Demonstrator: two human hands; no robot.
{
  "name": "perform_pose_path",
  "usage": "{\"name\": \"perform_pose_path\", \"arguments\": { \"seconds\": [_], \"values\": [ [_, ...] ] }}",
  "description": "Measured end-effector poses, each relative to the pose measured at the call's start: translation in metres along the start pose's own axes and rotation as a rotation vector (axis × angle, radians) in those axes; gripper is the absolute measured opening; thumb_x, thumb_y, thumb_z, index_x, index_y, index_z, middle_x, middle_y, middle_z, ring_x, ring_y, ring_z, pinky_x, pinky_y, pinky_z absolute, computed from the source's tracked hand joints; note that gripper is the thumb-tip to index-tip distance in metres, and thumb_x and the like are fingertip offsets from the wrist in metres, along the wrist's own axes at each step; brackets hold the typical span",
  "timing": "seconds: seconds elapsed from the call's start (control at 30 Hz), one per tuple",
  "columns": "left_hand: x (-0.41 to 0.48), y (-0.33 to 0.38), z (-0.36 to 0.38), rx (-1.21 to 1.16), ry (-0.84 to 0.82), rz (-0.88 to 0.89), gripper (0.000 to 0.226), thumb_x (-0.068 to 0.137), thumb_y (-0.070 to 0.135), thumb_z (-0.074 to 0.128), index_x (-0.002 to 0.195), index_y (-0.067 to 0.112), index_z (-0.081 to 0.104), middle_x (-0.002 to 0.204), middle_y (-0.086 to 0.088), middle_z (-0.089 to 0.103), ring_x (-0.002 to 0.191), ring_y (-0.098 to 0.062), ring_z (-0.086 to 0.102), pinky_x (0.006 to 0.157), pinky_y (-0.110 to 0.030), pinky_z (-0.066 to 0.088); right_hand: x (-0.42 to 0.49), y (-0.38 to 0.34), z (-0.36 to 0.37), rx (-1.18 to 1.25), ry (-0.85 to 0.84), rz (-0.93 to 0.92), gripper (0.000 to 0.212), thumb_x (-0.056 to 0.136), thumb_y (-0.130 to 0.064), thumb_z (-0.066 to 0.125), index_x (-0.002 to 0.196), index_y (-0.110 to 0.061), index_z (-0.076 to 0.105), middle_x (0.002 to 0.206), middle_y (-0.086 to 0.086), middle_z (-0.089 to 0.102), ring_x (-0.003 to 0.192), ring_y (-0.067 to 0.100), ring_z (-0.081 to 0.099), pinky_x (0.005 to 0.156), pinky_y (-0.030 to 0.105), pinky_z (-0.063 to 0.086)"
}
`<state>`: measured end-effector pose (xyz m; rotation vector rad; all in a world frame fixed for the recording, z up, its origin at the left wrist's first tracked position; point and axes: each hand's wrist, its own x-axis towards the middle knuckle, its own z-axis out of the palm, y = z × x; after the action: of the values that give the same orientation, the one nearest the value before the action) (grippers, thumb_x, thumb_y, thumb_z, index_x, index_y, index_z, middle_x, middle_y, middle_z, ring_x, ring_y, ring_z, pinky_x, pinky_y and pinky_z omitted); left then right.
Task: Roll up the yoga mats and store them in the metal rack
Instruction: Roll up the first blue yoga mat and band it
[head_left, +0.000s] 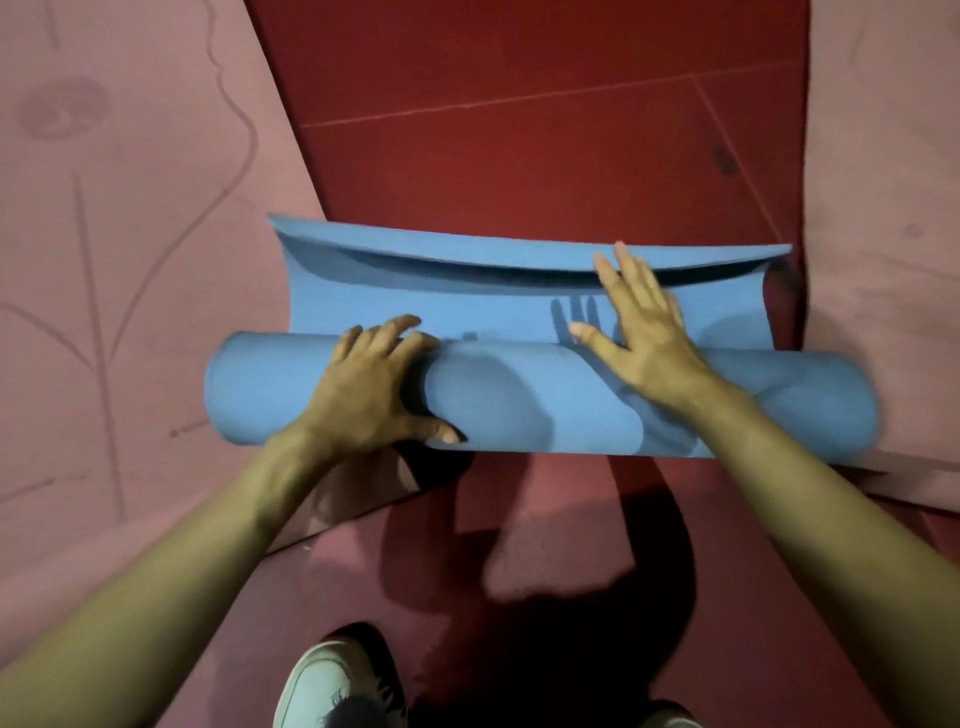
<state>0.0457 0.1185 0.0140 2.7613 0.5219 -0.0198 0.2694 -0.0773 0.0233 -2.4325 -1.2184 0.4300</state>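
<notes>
Head view, read left to right. At far left I see a pink mat (130, 270) lying flat, matte, printed with thin curved stem lines and a round flower motif. Its inner edge runs under the left end of the blue yoga mat (519, 410), a smooth foam sheet wound into a thick cylinder that lies crosswise on the red floor (519, 130).

The left hand (374, 395) grips the roll left of centre. Its fingers curl over the top of the cylinder and its thumb is spread along the near side.

Beyond the roll a short stretch of the blue sheet lies unrolled, and its far edge curls upward into a shallow lip.

The right hand (639, 332) lies flat with straight, splayed fingers. I read the heel of the palm as on the roll and the fingertips as reaching the raised lip; it grasps nothing.

The roll's right end overlaps a second pink mat (883, 234), plain and faintly mottled.

At the bottom edge, a pale laced shoe (327, 686) stands on the floor.
</notes>
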Motion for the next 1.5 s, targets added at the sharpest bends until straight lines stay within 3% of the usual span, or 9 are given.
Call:
{"name": "perform_pose_path", "arguments": {
  "seconds": [0.13, 0.23, 0.33, 0.5, 0.57, 0.67, 0.83, 1.07, 1.5],
  "values": [
    [0.033, -0.002, -0.017, -0.096, 0.082, -0.216, 0.093, 0.046, 0.085, 0.061, 0.121, 0.03, 0.062, 0.13, -0.007, 0.043, 0.126, -0.028, 0.032, 0.105, -0.044, 0.022, -0.005, -0.004, -0.003, 0.169, 0.283, -0.136, 0.052, 0.088, -0.04, 0.055, 0.126, -0.004, 0.055, 0.121, 0.011, 0.061, 0.114, 0.027, 0.056, 0.102, 0.021, 0.033],
    [0.049, 0.007, -0.002, -0.074, 0.367, -0.175, 0.045, 0.077, 0.057, 0.063, 0.096, 0.017, 0.069, 0.099, -0.008, 0.058, 0.098, -0.033, 0.051, 0.083, -0.037, 0.029, -0.019, 0.012, 0.02, -0.113, 0.133, -0.161, 0.071, 0.082, -0.056, 0.045, 0.137, -0.011, 0.046, 0.14, 0.007, 0.048, 0.132, 0.025, 0.039, 0.113, 0.039, 0.017],
    [0.051, 0.01, 0.016, -0.056, 0.496, -0.104, 0.035, 0.088, 0.04, 0.053, 0.093, 0.009, 0.069, 0.091, -0.012, 0.06, 0.085, -0.034, 0.055, 0.078, -0.035, 0.032, -0.018, 0.023, 0.026, -0.268, 0.068, -0.181, 0.096, 0.07, -0.068, 0.046, 0.148, -0.017, 0.025, 0.154, 0.003, 0.027, 0.143, 0.018, 0.015, 0.114, 0.034, -0.004],
    [0.036, -0.013, 0.03, 0.052, 0.379, 0.118, 0.081, 0.078, 0.066, 0.057, 0.132, 0.005, 0.05, 0.131, -0.019, 0.05, 0.122, -0.035, 0.044, 0.108, -0.051, 0.026, 0.005, 0.023, 0.011, -0.194, 0.002, -0.143, 0.118, 0.056, -0.072, 0.063, 0.149, -0.015, 0.017, 0.154, 0.005, 0.021, 0.143, 0.019, 0.015, 0.115, 0.035, -0.003],
    [0.039, -0.02, 0.028, 0.142, 0.275, 0.16, 0.102, 0.065, 0.077, 0.054, 0.14, 0.01, 0.04, 0.138, -0.021, 0.043, 0.129, -0.037, 0.038, 0.11, -0.051, 0.018, 0.012, 0.025, 0.007, -0.231, -0.003, -0.164, 0.118, 0.049, -0.077, 0.057, 0.146, -0.018, 0.026, 0.15, 0.007, 0.026, 0.141, 0.021, 0.02, 0.114, 0.037, 0.001],
    [0.052, -0.024, 0.023, 0.204, 0.196, 0.137, 0.111, 0.056, 0.081, 0.051, 0.144, 0.016, 0.033, 0.138, -0.021, 0.043, 0.128, -0.039, 0.038, 0.109, -0.048, 0.015, 0.024, 0.024, 0.003, -0.281, -0.065, -0.152, 0.121, 0.047, -0.069, 0.076, 0.146, -0.022, 0.026, 0.148, 0.005, 0.027, 0.139, 0.021, 0.02, 0.113, 0.037, 0.001],
    [0.072, -0.027, 0.01, 0.239, 0.086, 0.077, 0.124, 0.047, 0.076, 0.074, 0.148, 0.017, 0.031, 0.143, -0.018, 0.038, 0.131, -0.038, 0.034, 0.111, -0.048, 0.014, 0.038, 0.019, -0.005, -0.34, -0.069, -0.136, 0.12, 0.048, -0.063, 0.08, 0.148, -0.029, 0.022, 0.148, 0.005, 0.023, 0.139, 0.021, 0.015, 0.112, 0.039, 0.006],
    [0.083, -0.027, 0.004, 0.268, 0.075, 0.079, 0.119, 0.044, 0.079, 0.06, 0.143, 0.017, 0.037, 0.136, -0.014, 0.044, 0.124, -0.034, 0.041, 0.107, -0.047, 0.022, 0.043, 0.016, -0.006, -0.419, -0.12, -0.101, 0.132, 0.042, -0.062, 0.083, 0.149, -0.025, 0.015, 0.146, 0.006, 0.022, 0.138, 0.022, 0.016, 0.112, 0.047, 0.006],
    [0.068, -0.022, -0.001, 0.168, 0.125, 0.155, 0.104, 0.046, 0.076, 0.054, 0.132, 0.018, 0.048, 0.118, -0.009, 0.053, 0.109, -0.03, 0.048, 0.097, -0.043, 0.025, 0.023, 0.003, -0.004, -0.462, -0.116, -0.102, 0.117, 0.044, -0.056, 0.082, 0.143, -0.023, 0.029, 0.13, 0.004, 0.038, 0.122, 0.025, 0.035, 0.102, 0.049, 0.024]
  ]
}}
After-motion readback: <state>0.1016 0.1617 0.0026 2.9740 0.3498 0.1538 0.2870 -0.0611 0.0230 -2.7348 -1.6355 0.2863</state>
